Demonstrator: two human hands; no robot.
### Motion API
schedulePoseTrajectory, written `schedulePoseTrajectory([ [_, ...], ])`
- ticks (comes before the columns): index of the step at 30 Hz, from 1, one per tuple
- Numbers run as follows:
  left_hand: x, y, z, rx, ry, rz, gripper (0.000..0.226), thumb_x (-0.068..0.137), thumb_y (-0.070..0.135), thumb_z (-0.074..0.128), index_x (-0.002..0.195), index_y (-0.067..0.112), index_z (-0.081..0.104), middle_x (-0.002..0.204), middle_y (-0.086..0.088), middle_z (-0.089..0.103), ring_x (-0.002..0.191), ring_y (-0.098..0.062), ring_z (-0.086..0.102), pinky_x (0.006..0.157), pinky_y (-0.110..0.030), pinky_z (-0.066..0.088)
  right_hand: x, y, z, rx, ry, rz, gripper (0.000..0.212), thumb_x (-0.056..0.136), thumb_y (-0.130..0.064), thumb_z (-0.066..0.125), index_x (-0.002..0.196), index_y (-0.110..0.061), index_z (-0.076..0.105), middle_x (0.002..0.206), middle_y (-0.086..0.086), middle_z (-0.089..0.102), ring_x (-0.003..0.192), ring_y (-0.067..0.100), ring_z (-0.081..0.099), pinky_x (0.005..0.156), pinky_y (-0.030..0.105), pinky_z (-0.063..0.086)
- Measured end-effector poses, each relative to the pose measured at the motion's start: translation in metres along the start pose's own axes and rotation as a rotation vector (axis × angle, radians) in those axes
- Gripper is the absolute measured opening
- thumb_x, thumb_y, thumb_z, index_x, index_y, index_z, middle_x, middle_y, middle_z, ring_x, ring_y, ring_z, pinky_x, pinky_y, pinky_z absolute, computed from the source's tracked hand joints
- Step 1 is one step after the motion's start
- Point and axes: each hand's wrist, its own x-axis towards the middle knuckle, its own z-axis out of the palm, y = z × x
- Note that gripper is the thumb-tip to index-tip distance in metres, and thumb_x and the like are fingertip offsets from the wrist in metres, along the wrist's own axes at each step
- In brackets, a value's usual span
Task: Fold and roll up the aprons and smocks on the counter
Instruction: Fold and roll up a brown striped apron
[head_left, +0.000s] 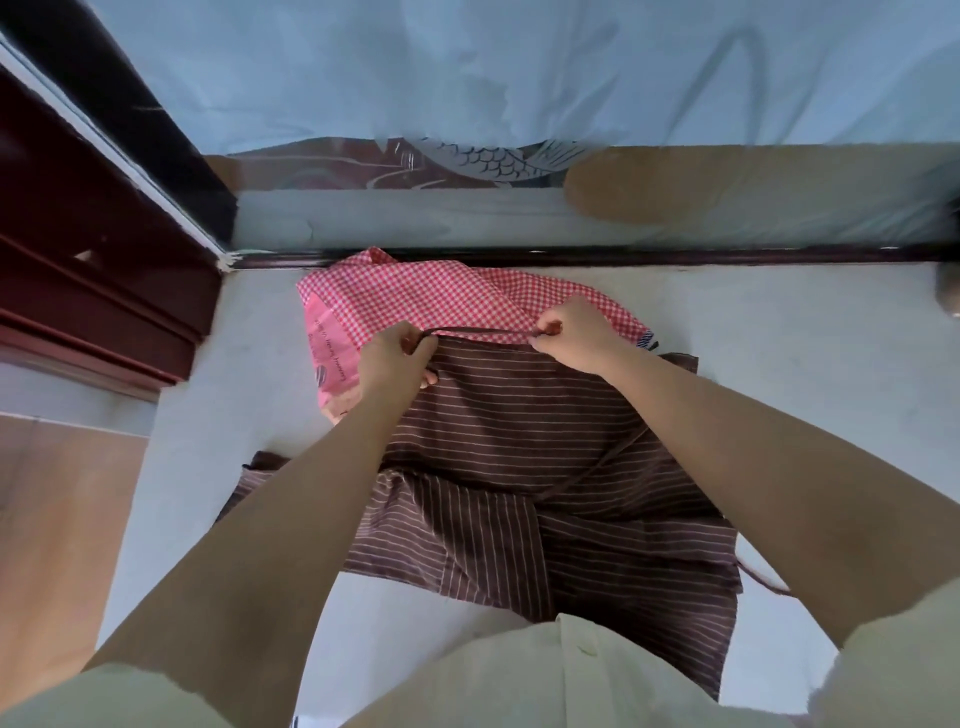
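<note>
Your left hand (396, 358) and right hand (569, 338) each pinch the thin brown strap (483, 331), brown striped cloth apron (519, 467) flat on the white worktop (249, 364), red checked apron (415, 296) lying behind it

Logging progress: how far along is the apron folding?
Done: nothing rolled in view. In hand: left hand and right hand pinch the strap of the brown striped apron, spread on the counter. Left: folding and rolling it, then the red checked apron behind.
</note>
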Motion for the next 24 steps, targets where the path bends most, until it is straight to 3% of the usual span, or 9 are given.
schedulePoseTrajectory([
  [4,0.009,-0.005,0.002,-0.074,-0.016,-0.007,0.004,0.091,0.021,0.065,0.087,0.018,0.063,0.083,-0.001,0.072,0.068,-0.017,0.072,0.078,-0.042,0.06,0.015,-0.011,-0.021,0.138,0.453,-0.01,0.02,0.094,-0.018,0.06,0.112,-0.013,0.066,0.103,0.002,0.065,0.087,0.008,0.056,0.085,0.025,0.048],
  [6,0.008,-0.007,0.004,-0.032,-0.06,0.05,0.017,0.089,0.019,0.065,0.106,0.02,0.063,0.109,0.001,0.066,0.083,-0.014,0.069,0.082,-0.037,0.058,0.007,-0.018,-0.025,0.307,0.494,-0.065,0.039,0.093,-0.012,0.06,0.131,-0.015,0.053,0.105,0.0,0.059,0.088,0.005,0.057,0.085,0.021,0.051],
  [8,-0.001,-0.01,0.003,0.064,-0.063,0.149,0.024,0.088,0.021,0.065,0.111,0.02,0.061,0.118,-0.001,0.057,0.089,-0.013,0.063,0.082,-0.033,0.055,-0.01,-0.02,-0.02,0.309,0.341,-0.091,0.039,0.094,-0.016,0.059,0.132,-0.017,0.05,0.107,-0.004,0.057,0.088,0.003,0.06,0.083,0.021,0.053],
  [10,-0.014,-0.013,0.001,0.114,-0.066,0.256,0.011,0.089,0.023,0.064,0.099,0.02,0.064,0.101,0.003,0.062,0.083,-0.01,0.061,0.076,-0.03,0.053,-0.033,-0.023,-0.01,0.238,0.056,-0.088,0.02,0.097,-0.026,0.056,0.113,-0.016,0.061,0.094,-0.004,0.065,0.077,0.007,0.064,0.074,0.026,0.054],
  [14,-0.051,-0.028,-0.002,0.215,-0.324,0.326,0.014,0.089,0.034,0.067,0.081,0.022,0.07,0.078,0.013,0.068,0.076,0.0,0.062,0.072,-0.023,0.047,-0.073,-0.025,0.015,0.031,-0.644,0.16,0.034,0.095,-0.039,0.056,0.093,-0.009,0.071,0.083,0.003,0.073,0.065,0.011,0.067,0.061,0.023,0.051],
  [16,-0.068,-0.035,-0.002,0.286,-0.506,0.325,0.016,0.085,0.041,0.07,0.084,0.025,0.073,0.084,0.013,0.071,0.081,0.0,0.064,0.079,-0.021,0.049,-0.089,-0.025,0.031,-0.158,-0.799,0.253,0.04,0.092,-0.045,0.061,0.1,-0.007,0.067,0.086,0.005,0.073,0.07,0.013,0.069,0.062,0.023,0.053],
  [19,-0.086,-0.043,0.002,0.505,-0.635,0.396,0.027,0.081,0.043,0.073,0.103,0.026,0.073,0.097,0.013,0.069,0.091,-0.005,0.059,0.087,-0.024,0.043,-0.106,-0.023,0.047,-0.262,-0.729,0.204,0.042,0.087,-0.045,0.068,0.106,-0.007,0.066,0.095,0.007,0.07,0.083,0.018,0.068,0.068,0.025,0.054],
  [22,-0.099,-0.048,0.005,0.694,-0.49,0.52,0.019,0.084,0.036,0.071,0.101,0.027,0.072,0.098,0.009,0.068,0.097,-0.016,0.053,0.091,-0.034,0.041,-0.123,-0.022,0.051,-0.221,-0.561,0.028,0.017,0.088,-0.031,0.069,0.098,-0.017,0.068,0.102,0.001,0.064,0.092,0.015,0.06,0.074,0.024,0.044],
  [24,-0.103,-0.051,0.003,0.623,-0.35,0.551,0.01,0.085,0.031,0.07,0.093,0.026,0.072,0.095,0.009,0.069,0.096,-0.018,0.055,0.092,-0.038,0.042,-0.133,-0.024,0.048,-0.102,-0.351,-0.092,0.008,0.088,-0.028,0.068,0.09,-0.021,0.065,0.096,-0.005,0.058,0.088,0.011,0.056,0.077,0.025,0.039],
])
